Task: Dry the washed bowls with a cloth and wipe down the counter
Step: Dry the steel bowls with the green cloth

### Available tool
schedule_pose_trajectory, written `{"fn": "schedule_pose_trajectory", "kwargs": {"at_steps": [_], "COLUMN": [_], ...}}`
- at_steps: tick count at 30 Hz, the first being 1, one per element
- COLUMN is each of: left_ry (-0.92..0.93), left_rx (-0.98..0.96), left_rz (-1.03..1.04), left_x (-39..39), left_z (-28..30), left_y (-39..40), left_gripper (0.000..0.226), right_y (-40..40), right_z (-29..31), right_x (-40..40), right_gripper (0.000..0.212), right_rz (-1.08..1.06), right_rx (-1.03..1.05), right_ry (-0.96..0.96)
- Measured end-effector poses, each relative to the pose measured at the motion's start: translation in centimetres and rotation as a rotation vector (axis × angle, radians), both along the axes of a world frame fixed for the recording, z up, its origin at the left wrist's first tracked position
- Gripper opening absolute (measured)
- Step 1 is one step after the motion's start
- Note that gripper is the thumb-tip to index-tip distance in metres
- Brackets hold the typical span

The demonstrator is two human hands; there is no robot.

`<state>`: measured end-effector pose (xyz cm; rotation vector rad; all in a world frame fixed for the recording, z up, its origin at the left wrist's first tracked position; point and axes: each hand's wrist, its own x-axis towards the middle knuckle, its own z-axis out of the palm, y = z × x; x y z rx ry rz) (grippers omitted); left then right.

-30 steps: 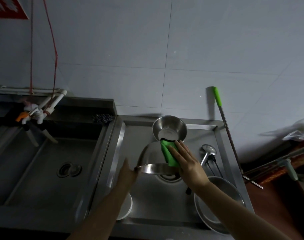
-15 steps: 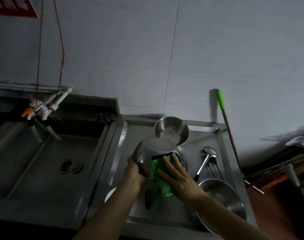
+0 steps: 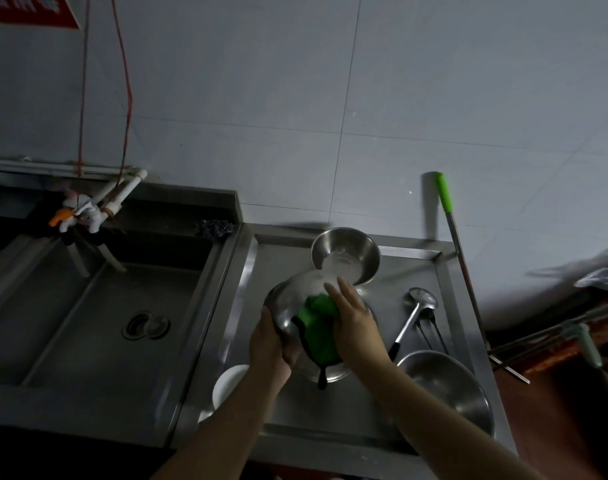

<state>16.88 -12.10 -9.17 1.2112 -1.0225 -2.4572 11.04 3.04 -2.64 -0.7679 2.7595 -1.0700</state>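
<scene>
A steel bowl [image 3: 295,303] is held tilted above the counter [image 3: 333,403]. The left hand [image 3: 269,341] grips its rim at 7 o'clock; the right hand [image 3: 356,320], fingers straight, presses a green cloth [image 3: 318,327] against it. Another bowl [image 3: 345,254] sits at 12 o'clock.

ladle [image 3: 413,315] lying on drainboard | white dish [image 3: 228,384] | tap [image 3: 77,213] over sink basin [image 3: 87,306] | green-handled pole [image 3: 458,251] against wall

Shiny round steel bowl [image 3: 292,299] under soft green cloth [image 3: 318,327]; beside it, brushed matt steel desk [image 3: 344,403], polished metal ladle [image 3: 413,317].
</scene>
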Motion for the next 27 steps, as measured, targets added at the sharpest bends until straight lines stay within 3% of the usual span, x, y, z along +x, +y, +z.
{"fn": "schedule_pose_trajectory", "kwargs": {"at_steps": [3, 8, 14, 17, 22, 27], "left_ry": [-0.105, 0.029, 0.048, 0.061, 0.08, -0.001], "left_rx": [-0.105, 0.148, 0.154, 0.2, 0.267, 0.266], "left_rz": [-0.07, -0.066, -0.108, -0.202, -0.143, -0.123], "left_x": [0.5, 1.4, 1.9, 2.7, 3.9, 4.6], "left_z": [0.2, -0.3, -0.7, -0.5, -1.8, -2.6], "left_y": [1.0, 1.8, 1.0, 1.3, 0.5, 0.1], "left_gripper": [0.046, 0.051, 0.057, 0.055, 0.062, 0.062], "right_y": [-0.3, -0.3, 0.2, -1.0, -2.0, 0.3], "right_z": [0.6, 0.6, -1.8, -1.1, -0.4, -2.2], "right_x": [-2.1, 0.6, 4.7, 3.5, 1.1, -0.4], "right_gripper": [0.058, 0.06, 0.068, 0.059, 0.054, 0.053], "right_rz": [-0.07, 0.018, 0.152, 0.172, 0.244, 0.172], "right_rx": [0.034, 0.203, 0.344, 0.376, 0.337, 0.257], "right_ry": [0.042, -0.013, 0.101, 0.1, 0.066, 0.003]}}
